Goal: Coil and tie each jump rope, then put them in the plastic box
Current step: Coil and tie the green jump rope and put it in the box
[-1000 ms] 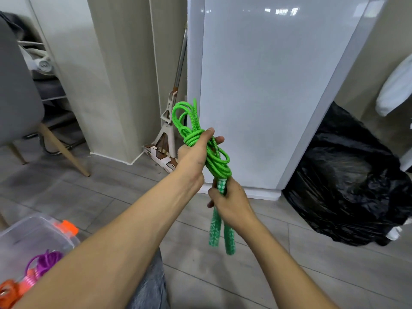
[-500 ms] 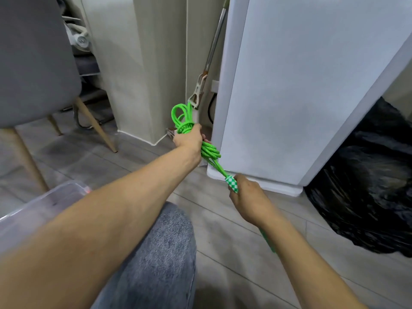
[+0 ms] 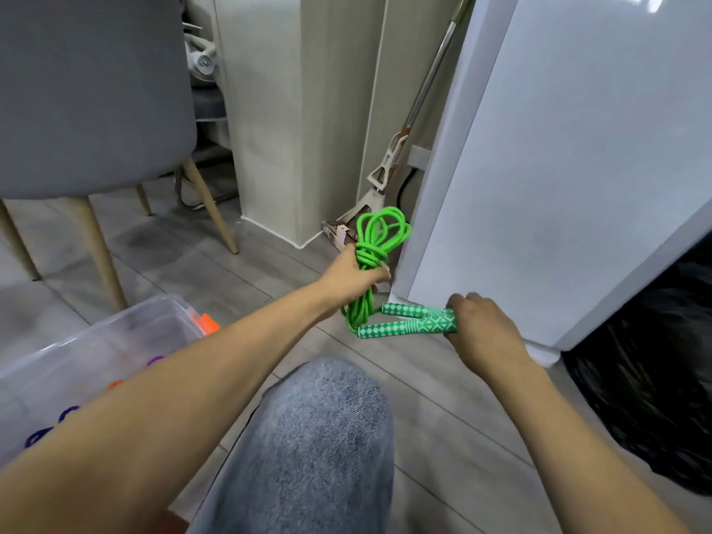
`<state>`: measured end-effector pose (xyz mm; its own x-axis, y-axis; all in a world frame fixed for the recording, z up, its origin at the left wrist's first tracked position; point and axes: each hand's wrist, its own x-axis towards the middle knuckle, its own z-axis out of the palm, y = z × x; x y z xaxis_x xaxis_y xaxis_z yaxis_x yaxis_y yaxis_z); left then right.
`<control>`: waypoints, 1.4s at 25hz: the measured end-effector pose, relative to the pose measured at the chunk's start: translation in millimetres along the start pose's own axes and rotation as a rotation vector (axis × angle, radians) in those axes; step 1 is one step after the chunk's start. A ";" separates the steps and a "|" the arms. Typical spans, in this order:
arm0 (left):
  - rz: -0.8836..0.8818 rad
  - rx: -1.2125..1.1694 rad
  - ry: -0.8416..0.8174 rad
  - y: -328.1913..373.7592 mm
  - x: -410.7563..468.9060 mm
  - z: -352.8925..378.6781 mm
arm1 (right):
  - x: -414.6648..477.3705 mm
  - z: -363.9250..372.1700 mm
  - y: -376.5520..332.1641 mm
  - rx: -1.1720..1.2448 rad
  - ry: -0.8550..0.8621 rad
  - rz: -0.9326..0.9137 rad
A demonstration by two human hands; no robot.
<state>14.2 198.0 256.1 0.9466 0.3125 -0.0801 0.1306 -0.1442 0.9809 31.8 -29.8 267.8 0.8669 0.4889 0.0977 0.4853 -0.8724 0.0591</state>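
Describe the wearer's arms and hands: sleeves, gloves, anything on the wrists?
Left hand and right hand are bare: no gloves, no rings visible. Both forearms are uncovered to the frame edge, no sleeve showing; neither wrist carries a watch or band. Only clothing in view: blue denim trousers.

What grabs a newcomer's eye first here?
The bright green jump rope at centre: the left hand grips its coil, the right hand holds both checkered handles. At lower left sits a clear plastic box with purple and orange pieces inside; a black bag lies at right.
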 end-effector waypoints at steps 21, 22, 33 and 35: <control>-0.160 0.468 0.644 -124.6 -84.4 -222.9 | 125.3 22.7 -300.2 0.489 -0.006 -0.565; -0.229 0.406 0.676 -141.6 -82.2 -231.7 | 130.5 32.7 -308.0 0.523 -0.049 -0.553; -0.901 -0.070 0.823 -289.3 -28.4 -255.9 | 136.4 160.1 -343.6 0.548 -0.428 -0.640; -0.920 -0.074 0.724 -299.1 -14.5 -257.8 | 134.8 173.3 -344.3 0.556 -0.450 -0.644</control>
<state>-114.7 478.7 9.5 0.1121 0.7354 -0.6683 0.6384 0.4621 0.6156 1.4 335.8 88.4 0.3215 0.9284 -0.1865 0.7680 -0.3709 -0.5222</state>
